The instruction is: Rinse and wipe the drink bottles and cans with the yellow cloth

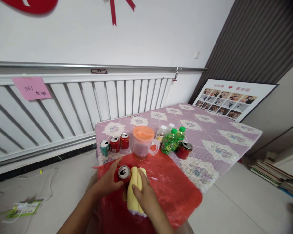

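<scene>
My left hand (111,179) curls round the left side of an opened red drink can (124,173), which stands upright on a red plastic sheet (172,191). Just right of the can lies a folded yellow cloth (132,196) with a pale fringed lower edge. My right hand (144,191) grips the cloth from above, thumb on its left part and fingers over the top. The cloth's left side is close against the can; whether they touch is hard to tell.
Behind the sheet stand a plastic jug (142,148) with an orange lid, two red cans (115,145), a teal can (104,148), several small bottles (169,142) and a dark-topped red can (184,150). A white radiator (117,97) borders the flowered tablecloth (197,130).
</scene>
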Demonstrator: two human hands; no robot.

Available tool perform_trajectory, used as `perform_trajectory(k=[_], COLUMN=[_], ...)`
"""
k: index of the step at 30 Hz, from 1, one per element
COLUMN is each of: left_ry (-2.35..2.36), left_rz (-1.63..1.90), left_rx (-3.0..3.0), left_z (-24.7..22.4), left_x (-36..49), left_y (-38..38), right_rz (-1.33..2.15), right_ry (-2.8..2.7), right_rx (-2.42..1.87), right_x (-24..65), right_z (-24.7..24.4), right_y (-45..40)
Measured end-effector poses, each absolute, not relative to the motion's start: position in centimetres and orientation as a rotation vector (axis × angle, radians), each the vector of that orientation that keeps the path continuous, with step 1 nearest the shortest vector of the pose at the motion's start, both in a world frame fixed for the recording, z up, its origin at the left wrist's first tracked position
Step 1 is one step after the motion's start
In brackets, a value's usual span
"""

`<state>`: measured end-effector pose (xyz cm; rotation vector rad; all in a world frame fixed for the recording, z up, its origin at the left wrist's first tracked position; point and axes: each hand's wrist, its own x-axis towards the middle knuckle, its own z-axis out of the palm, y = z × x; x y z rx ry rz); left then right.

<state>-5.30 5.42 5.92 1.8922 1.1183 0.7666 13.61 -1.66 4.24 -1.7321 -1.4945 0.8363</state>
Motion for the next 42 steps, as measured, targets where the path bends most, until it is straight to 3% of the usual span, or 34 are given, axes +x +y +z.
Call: perform_trajectory(k=[6, 16, 26, 42], left_ry=[1.148, 1.461, 1.182, 1.311], left_rz=[0.763, 0.93, 0.773, 0.927], left_rx=[1.917, 1.974, 1.919, 1.964], left_z=[6.3, 4.5, 5.0, 3.7], left_x=[-4.9, -3.4, -5.5, -4.3], left_y=[5.3, 4.1, 4.7, 4.3], right_rz=[0.784, 0.855, 0.774, 0.868], right_ry=[-1.487, -1.466, -1.494, -1.514], right_rx=[-1.683, -1.759, -1.691, -1.725], right_x=[13.4, 12.7, 13.5, 13.4], right_z=[5.7, 3.1, 5.3, 3.4], right_y=[-1.7, -1.5, -1.4, -1.1])
